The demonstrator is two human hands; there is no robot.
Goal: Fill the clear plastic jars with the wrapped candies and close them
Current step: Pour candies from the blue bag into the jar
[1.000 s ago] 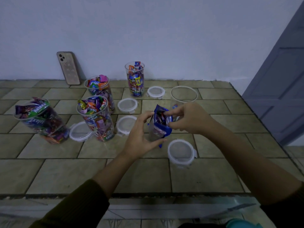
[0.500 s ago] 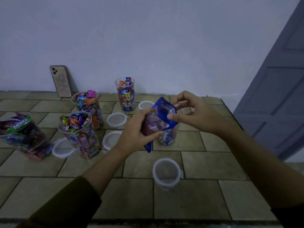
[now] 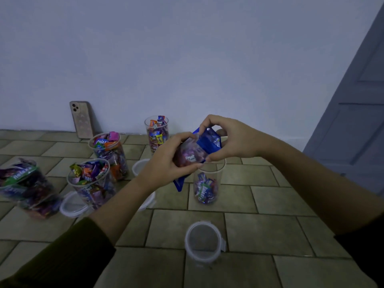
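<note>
- Both hands held a blue candy bag (image 3: 208, 141) in the air. The left hand (image 3: 166, 161) curled fingers and thumb round its clear lower part, and the right hand (image 3: 230, 140) pinched the blue top edge between thumb and fingertips.
- White lettering on the bag's clear part read "Frut"; anything smaller was too blurred to read.
- The bag hung tilted just above the rim of an open jar (image 3: 206, 183), which stood right of the middle of the tiled surface (image 3: 259, 231).
- Wrapped candies (image 3: 204, 191) filled only the bottom of that jar, and one wrapper read "Relaxa".
- A clear lid (image 3: 204, 242) lay flat nearer the person, apart from the jar.
- Near the back edge stood a tall jar (image 3: 157, 132), heaped full, with "Frut" on a top wrapper.
- Left of it a second jar (image 3: 108, 154) showed "Relaxa" on a wrapper at its rim.
- A third jar (image 3: 91, 181) stood in front of that one, with a spare lid (image 3: 72, 205) touching its base.
- At the left edge a fourth jar (image 3: 27, 186) carried a green strip reading "Relaxa".
- A phone (image 3: 82, 119) leaned upright against the wall at the back edge.
</note>
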